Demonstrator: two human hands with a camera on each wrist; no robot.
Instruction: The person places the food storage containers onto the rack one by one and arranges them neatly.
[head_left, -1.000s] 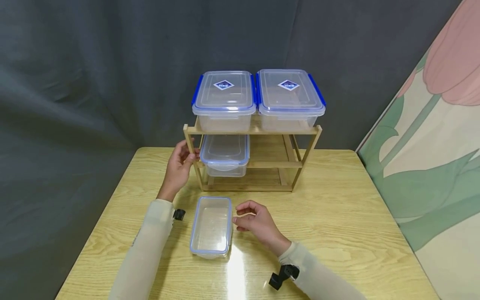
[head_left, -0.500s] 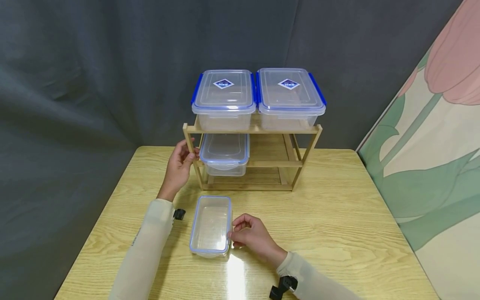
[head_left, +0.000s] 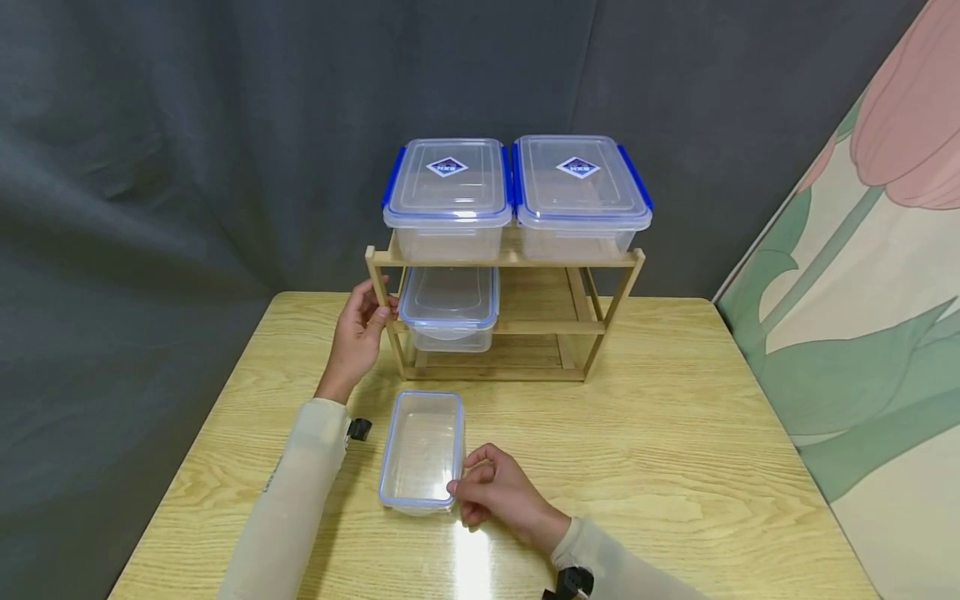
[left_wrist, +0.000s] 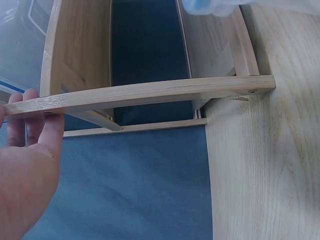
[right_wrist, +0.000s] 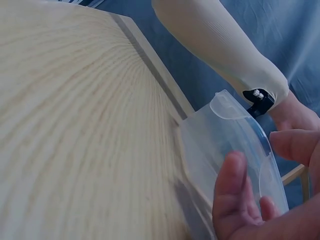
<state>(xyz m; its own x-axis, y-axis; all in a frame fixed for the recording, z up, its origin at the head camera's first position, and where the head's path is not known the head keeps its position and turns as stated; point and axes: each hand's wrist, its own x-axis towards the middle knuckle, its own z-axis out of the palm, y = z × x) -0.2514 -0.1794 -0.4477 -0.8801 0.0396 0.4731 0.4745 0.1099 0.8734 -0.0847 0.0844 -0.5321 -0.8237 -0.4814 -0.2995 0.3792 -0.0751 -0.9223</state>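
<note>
My left hand (head_left: 357,333) grips the left front post of a wooden rack (head_left: 547,328), its fingers curled round the wood in the left wrist view. A clear food container (head_left: 422,450) with a blue-edged lid lies on the table in front of the rack. At its near right corner is my right hand (head_left: 504,493). The thumb (right_wrist: 292,144) lies at the lid's edge in the right wrist view, and the loosely bent fingers (right_wrist: 231,175) stand beside the container's wall. The underside of this hand is hidden in the head view.
Two larger lidded containers, a left one (head_left: 448,187) and a right one (head_left: 581,187), stand on the rack's top shelf. A smaller lidded container (head_left: 450,304) sits at the left of the middle shelf. A dark curtain (head_left: 187,150) hangs behind the table (head_left: 675,433).
My right hand has moved toward me along the right side of the container on the table, up to its near corner. The container and my left hand have stayed in place.
</note>
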